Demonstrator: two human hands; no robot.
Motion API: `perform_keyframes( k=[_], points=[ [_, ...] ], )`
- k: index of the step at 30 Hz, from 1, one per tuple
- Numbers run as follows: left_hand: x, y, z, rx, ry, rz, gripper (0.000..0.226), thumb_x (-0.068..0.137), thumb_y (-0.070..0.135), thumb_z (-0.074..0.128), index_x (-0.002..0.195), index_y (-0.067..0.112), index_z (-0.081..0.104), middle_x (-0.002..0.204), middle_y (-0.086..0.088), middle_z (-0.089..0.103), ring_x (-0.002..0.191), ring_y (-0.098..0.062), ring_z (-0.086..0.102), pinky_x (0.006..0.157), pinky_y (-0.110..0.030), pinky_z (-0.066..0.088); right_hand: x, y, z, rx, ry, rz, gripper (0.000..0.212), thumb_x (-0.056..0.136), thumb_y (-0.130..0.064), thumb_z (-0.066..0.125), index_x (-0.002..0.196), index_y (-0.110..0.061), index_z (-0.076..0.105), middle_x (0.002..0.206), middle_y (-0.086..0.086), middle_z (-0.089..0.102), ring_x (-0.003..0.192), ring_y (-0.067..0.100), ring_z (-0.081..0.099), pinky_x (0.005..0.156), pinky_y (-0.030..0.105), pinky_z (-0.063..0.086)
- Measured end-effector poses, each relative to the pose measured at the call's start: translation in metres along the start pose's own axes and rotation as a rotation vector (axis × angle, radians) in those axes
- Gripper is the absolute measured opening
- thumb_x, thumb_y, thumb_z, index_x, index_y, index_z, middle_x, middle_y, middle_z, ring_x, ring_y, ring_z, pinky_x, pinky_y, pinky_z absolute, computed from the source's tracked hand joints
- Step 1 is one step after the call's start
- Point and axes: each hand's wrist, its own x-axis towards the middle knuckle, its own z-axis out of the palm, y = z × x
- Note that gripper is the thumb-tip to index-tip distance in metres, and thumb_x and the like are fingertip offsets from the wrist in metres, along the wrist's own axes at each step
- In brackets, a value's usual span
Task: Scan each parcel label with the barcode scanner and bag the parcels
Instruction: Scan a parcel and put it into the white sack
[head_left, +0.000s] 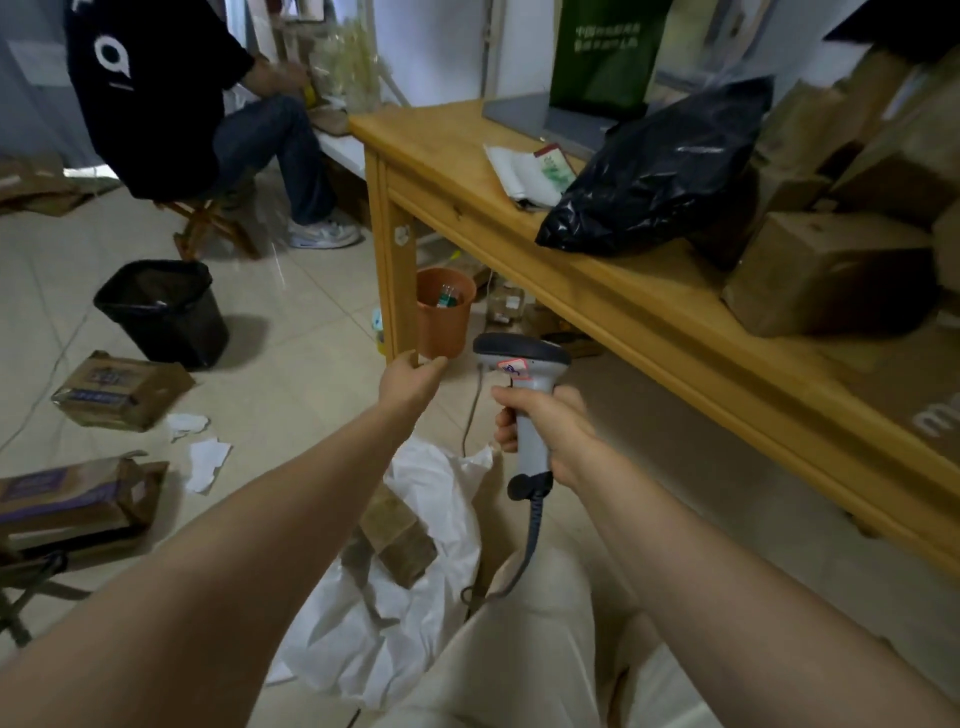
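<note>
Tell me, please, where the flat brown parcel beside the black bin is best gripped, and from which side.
Grip the parcel across its two long edges, coming from above with the left hand: it lies flat on the tiles, broad face up, its sides clear. The right hand holds the scanner.

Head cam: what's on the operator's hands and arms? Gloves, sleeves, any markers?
Nothing worn. The left hand and right hand have no gloves, and no rings, watch, bands or markers show. Both forearms are uncovered right to the frame edge, so no sleeve is in view. The only clothing visible is light cream trousers.
</note>
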Motion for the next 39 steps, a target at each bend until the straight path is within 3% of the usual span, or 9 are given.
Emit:
perform_keyframes(
  k=[3,8,12,18,21,23,27,33,39],
  points=[
    [-0.011,0.046,0.025,0.038,-0.049,0.195,0.040,0.090,0.022,0.062,0.128,0.012,0.056,0.121,-0.008,0.061,0.111,-0.025,0.058,0.095,-0.037,0.049,-0.020,-0.025,-0.023,-0.010,0.026,-0.121,0.012,0.086,-0.012,0.069,0.089,-0.002,0.062,0.064,0.010,0.061,0.051,0.019,0.059,0.049,0.027,0.052],
    [-0.021,0.115,0.065,0.195,-0.077,0.514,0.058,0.088,0.018,0.067,0.141,0.013,0.044,0.136,-0.007,0.052,0.125,-0.023,0.050,0.101,-0.036,0.044,-0.038,-0.065,-0.061,0.046,0.146,-0.276,0.014,0.087,-0.012,0.067,0.076,-0.009,0.060,0.060,0.007,0.060,0.046,0.015,0.057,0.047,0.024,0.051],
    [-0.010,0.154,0.098,0.485,-0.004,0.843,0.069,0.079,0.029,0.075,0.139,0.014,0.046,0.135,-0.007,0.053,0.127,-0.025,0.047,0.104,-0.041,0.042,-0.034,-0.086,-0.087,0.127,0.263,-0.337,0.019,0.087,-0.011,0.067,0.070,-0.005,0.061,0.055,0.005,0.059,0.039,0.013,0.056,0.042,0.022,0.049],
    [-0.002,0.175,0.152,0.797,0.153,0.968,0.094,0.084,0.026,0.069,0.152,0.005,0.009,0.153,-0.015,0.025,0.143,-0.029,0.022,0.118,-0.038,0.020,-0.023,-0.088,-0.116,0.173,0.331,-0.330,0.013,0.087,-0.013,0.068,0.079,-0.005,0.062,0.058,0.004,0.060,0.044,0.012,0.057,0.047,0.023,0.051],
    [-0.001,0.185,0.169,0.796,0.263,0.975,0.085,0.087,0.018,0.065,0.152,0.008,0.012,0.151,-0.015,0.029,0.141,-0.030,0.025,0.117,-0.040,0.023,-0.019,-0.086,-0.124,0.196,0.333,-0.314,0.014,0.086,-0.013,0.068,0.089,0.000,0.062,0.060,0.005,0.059,0.045,0.012,0.056,0.047,0.022,0.050],
    [-0.003,0.192,0.173,0.785,0.277,0.983,0.071,0.089,0.023,0.063,0.149,0.013,0.027,0.146,-0.011,0.038,0.136,-0.028,0.033,0.111,-0.040,0.032,-0.018,-0.085,-0.127,0.199,0.339,-0.308,0.017,0.086,-0.012,0.068,0.094,0.001,0.062,0.060,0.005,0.059,0.043,0.011,0.056,0.045,0.020,0.050],
    [-0.009,0.209,0.155,0.547,0.301,0.899,0.027,0.097,0.022,0.051,0.122,0.014,0.057,0.117,-0.007,0.060,0.109,-0.025,0.056,0.084,-0.035,0.046,-0.020,-0.083,-0.132,0.213,0.325,-0.322,0.011,0.086,-0.011,0.068,0.087,-0.003,0.062,0.057,0.003,0.059,0.041,0.009,0.056,0.045,0.020,0.050],
    [-0.004,0.232,0.088,-0.114,0.195,0.569,0.025,0.098,0.014,0.051,0.121,0.012,0.061,0.104,-0.004,0.063,0.103,-0.026,0.060,0.091,-0.037,0.049,-0.034,-0.086,-0.123,0.258,0.248,-0.351,0.015,0.086,-0.011,0.068,0.075,-0.004,0.060,0.056,0.005,0.059,0.043,0.011,0.056,0.046,0.023,0.049],
    [0.003,0.218,0.021,-0.259,0.190,0.516,0.030,0.095,0.009,0.057,0.124,0.009,0.059,0.111,-0.003,0.064,0.108,-0.026,0.061,0.099,-0.044,0.048,-0.051,-0.092,-0.095,0.365,0.117,-0.329,0.013,0.083,-0.013,0.072,0.078,-0.006,0.062,0.054,0.003,0.061,0.046,0.015,0.056,0.048,0.026,0.050]
  ],
)
